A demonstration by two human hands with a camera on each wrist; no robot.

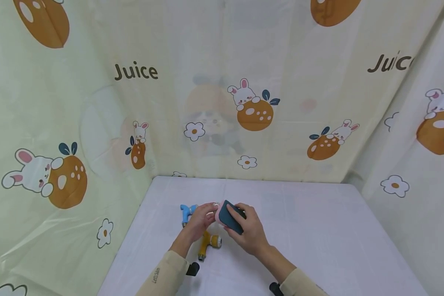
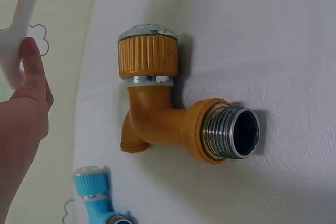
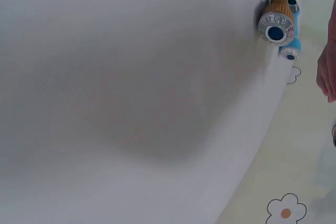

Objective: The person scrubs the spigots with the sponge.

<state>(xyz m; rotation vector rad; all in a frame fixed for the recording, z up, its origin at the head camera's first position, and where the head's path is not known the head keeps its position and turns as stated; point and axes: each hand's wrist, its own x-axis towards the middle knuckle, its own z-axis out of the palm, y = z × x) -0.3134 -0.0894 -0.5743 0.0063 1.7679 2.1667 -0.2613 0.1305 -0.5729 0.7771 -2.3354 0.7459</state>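
Note:
My left hand [image 1: 201, 222] holds a pale tap, mostly hidden in the head view. In the left wrist view, the white tap [image 2: 23, 14] shows its pipe and a metal thread, with fingers [image 2: 32, 66] against it. My right hand [image 1: 249, 230] grips a dark teal sponge [image 1: 230, 218] with a pink edge, thumb laid across its face. The sponge overlaps the pale tap close to my left fingertips. Below the hands lies a yellow-orange tap [image 2: 157, 114] with a ribbed knob and bare metal thread. A blue tap [image 1: 186, 211] lies beyond my left hand.
The taps and hands are over a white-covered table [image 1: 303, 230]. A printed curtain [image 1: 214, 53] hangs behind the far edge and along both sides. Dark wrist-camera parts [image 1: 193, 269] stick out beside the sleeves.

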